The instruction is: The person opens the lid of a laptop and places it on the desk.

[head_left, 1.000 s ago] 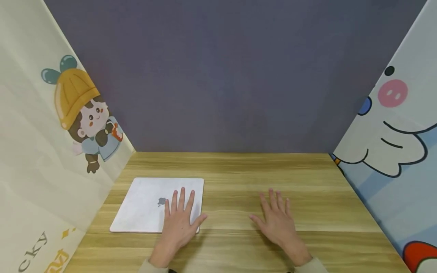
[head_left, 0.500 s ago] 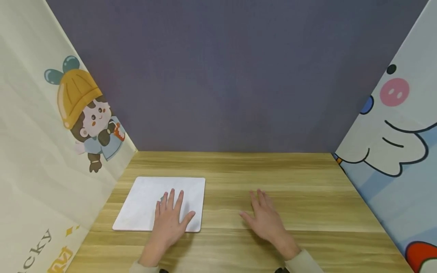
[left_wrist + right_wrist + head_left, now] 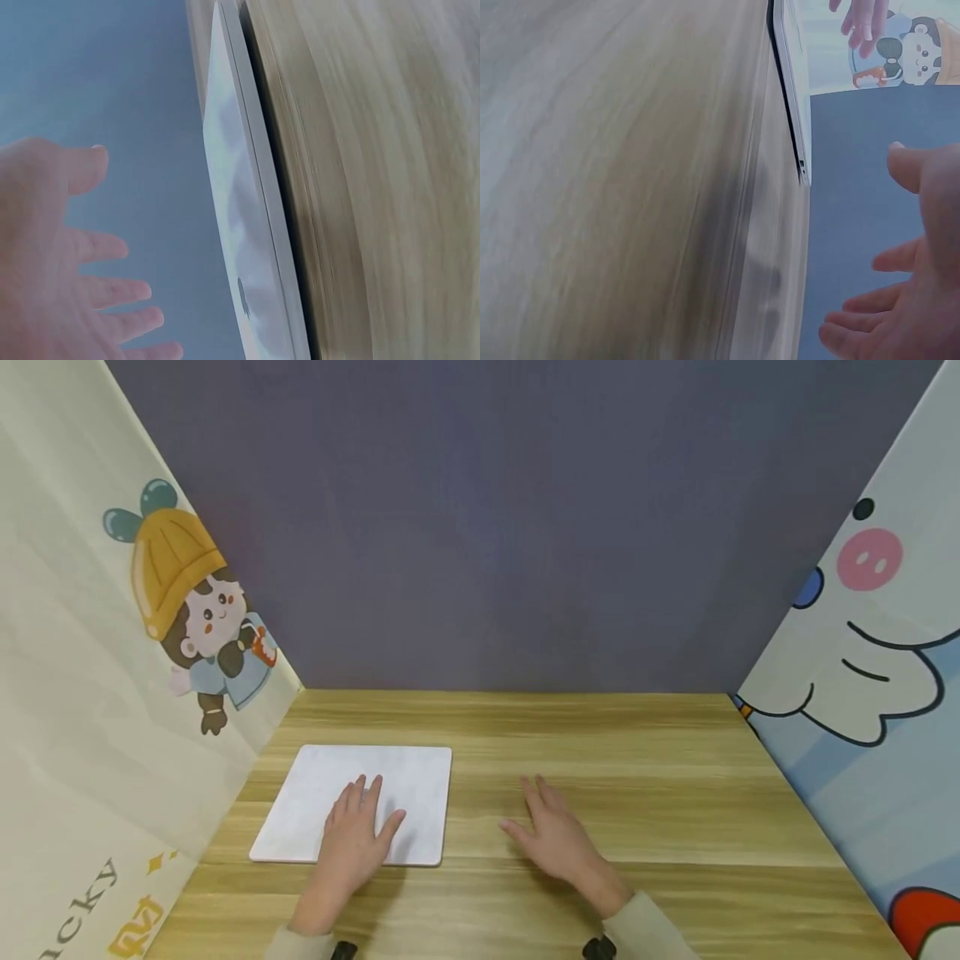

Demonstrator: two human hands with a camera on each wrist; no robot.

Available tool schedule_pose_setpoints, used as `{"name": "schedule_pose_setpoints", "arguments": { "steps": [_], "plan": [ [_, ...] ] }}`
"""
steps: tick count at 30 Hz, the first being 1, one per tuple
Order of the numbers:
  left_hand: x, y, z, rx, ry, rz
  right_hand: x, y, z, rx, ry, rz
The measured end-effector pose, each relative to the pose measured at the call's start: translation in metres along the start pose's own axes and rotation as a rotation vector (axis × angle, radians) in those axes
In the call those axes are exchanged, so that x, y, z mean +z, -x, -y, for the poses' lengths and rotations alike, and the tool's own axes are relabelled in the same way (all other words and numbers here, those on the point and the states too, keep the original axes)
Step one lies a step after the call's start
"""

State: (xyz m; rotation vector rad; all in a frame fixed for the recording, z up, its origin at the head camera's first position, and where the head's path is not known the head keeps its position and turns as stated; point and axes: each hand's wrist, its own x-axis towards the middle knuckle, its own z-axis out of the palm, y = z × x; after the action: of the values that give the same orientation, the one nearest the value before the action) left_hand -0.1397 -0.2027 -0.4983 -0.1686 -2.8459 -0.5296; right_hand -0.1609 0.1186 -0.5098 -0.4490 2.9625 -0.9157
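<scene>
A closed silver laptop (image 3: 412, 785) lies flat at the left of the wooden table; in the left wrist view its thin edge (image 3: 262, 165) and part of the dark logo show. Above its front half hovers my left hand (image 3: 351, 839), fingers stretched out, apart from the lid and holding nothing. The left wrist view shows the same hand (image 3: 60, 255) with a gap to the laptop. My right hand (image 3: 553, 839) hangs over the table right of the laptop, fingers extended. In the right wrist view this hand (image 3: 907, 285) is empty, with the laptop's corner beyond it.
The wooden table (image 3: 675, 793) ends at a dark grey back panel (image 3: 480, 527). A cream sheet (image 3: 67, 693) with a cartoon figure borders the left, and a blue-and-white cartoon sheet (image 3: 885, 793) the right. Dark wrist bands (image 3: 598, 947) sit at the sleeves.
Both hands have shifted to the left, the left one further over the laptop, the right one closer to it. The logo is now covered by the left hand in the head view. The laptop stays put.
</scene>
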Motion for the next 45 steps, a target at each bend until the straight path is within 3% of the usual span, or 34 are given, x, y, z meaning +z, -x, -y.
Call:
{"name": "schedule_pose_setpoints", "arguments": {
  "steps": [8, 14, 33, 45],
  "plan": [
    [-0.007, -0.002, 0.010, -0.028, 0.039, -0.066, 0.007, -0.006, 0.006, 0.029, -0.084, 0.011],
    [-0.014, -0.004, 0.019, -0.054, 0.061, -0.094, 0.011, -0.012, 0.011, 0.001, -0.161, -0.010],
    [-0.029, -0.020, 0.056, -0.084, 0.038, -0.126, 0.021, -0.031, 0.025, -0.034, -0.243, -0.035],
    [-0.036, -0.024, 0.073, -0.092, 0.039, -0.129, 0.026, -0.039, 0.040, -0.021, -0.291, 0.008]
  ]
}}
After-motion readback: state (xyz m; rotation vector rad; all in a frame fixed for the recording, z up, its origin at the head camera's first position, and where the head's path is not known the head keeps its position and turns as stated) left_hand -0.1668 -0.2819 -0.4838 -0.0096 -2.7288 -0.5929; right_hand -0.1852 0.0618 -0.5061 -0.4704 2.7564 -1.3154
